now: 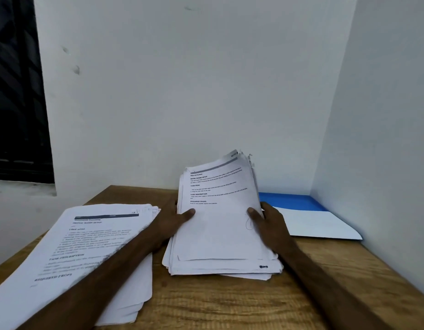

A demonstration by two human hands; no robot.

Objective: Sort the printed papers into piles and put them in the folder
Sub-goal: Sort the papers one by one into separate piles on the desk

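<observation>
My left grip (pixel 173 219) and right grip (pixel 268 222) pinch stack (pixel 220 229) by its sides, tilted, likely to square edges; folder (pixel 299 203) just right.

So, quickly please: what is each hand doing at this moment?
Left hand: holds the left edge of the middle paper stack.
Right hand: holds the right edge of the same stack.

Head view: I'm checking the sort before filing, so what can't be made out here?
In the head view:
The middle stack: small print blurred; lower sheets covered by the top sheet.
The left pile: corner cut off by the frame's left edge; the left forearm crosses it.
The folder: left part hidden behind the stack and the right hand; contents unseen.
The left hand and right hand: fingers behind the stack; only thumbs show.
</observation>
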